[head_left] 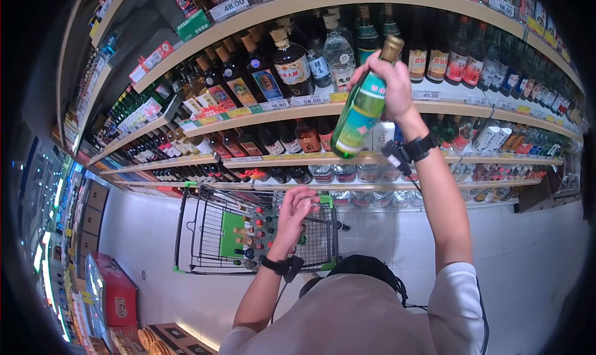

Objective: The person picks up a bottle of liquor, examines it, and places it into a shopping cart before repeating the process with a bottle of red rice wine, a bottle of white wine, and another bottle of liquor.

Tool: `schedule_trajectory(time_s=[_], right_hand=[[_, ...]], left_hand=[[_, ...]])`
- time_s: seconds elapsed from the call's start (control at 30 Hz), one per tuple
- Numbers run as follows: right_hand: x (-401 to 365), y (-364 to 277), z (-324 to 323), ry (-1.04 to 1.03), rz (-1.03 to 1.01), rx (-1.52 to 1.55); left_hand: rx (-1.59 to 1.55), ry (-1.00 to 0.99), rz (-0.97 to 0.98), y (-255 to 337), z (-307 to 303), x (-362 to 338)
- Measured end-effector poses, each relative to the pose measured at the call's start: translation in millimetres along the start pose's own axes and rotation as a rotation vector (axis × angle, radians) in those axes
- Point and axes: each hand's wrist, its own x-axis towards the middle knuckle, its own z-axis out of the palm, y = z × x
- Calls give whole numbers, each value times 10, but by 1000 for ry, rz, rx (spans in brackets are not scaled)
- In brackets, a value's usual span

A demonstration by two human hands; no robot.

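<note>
My right hand (pixel 390 81) is wrapped round the neck of a green glass bottle (pixel 360 116), which has a gold cap and a green, blue and yellow label. The bottle tilts, its base toward the lower left, in front of the shelves. Over the shopping cart (pixel 198 231) hovers my left hand (pixel 297 213), fingers apart and partly curled, holding nothing. Inside the cart, several bottles (pixel 248 232) with red, gold and dark caps stand beside a green panel (pixel 231 231). Part of the cart's load is hidden behind my left hand and forearm.
Curved-looking shelves (pixel 248 113) of bottles with price tags span the front. Large clear bottles (pixel 366 172) fill the lowest levels. On the left stands a red display case (pixel 121 293), with packaged food (pixel 146 339) below it. Pale floor (pixel 397 237) surrounds the cart.
</note>
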Motion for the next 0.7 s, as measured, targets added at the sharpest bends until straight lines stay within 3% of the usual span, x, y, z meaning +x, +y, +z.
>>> schedule_trajectory(time_s=[0.1,0.17,0.27,0.4,0.5,0.67,0.7], right_hand=[[-364,298,282,-32,152,132],[-535,458,437,-52,277,109],[-583,616,466,-26,374,-157],[-570,732,311,-115,473,43],[-527,643,320,-139,477,182],[-562,478,626,-137,513,389],[-551,501,663,-127,498,347]], left_hand=[[-84,-47,120,102,294,206],[-235,-164,36,135,475,259],[-408,-66,-163,-54,425,247],[-664,-127,-404,63,482,147],[-800,-220,-465,137,491,100],[-1359,-739,-467,-95,430,12],[-1193,-605,-521,-19,420,14]])
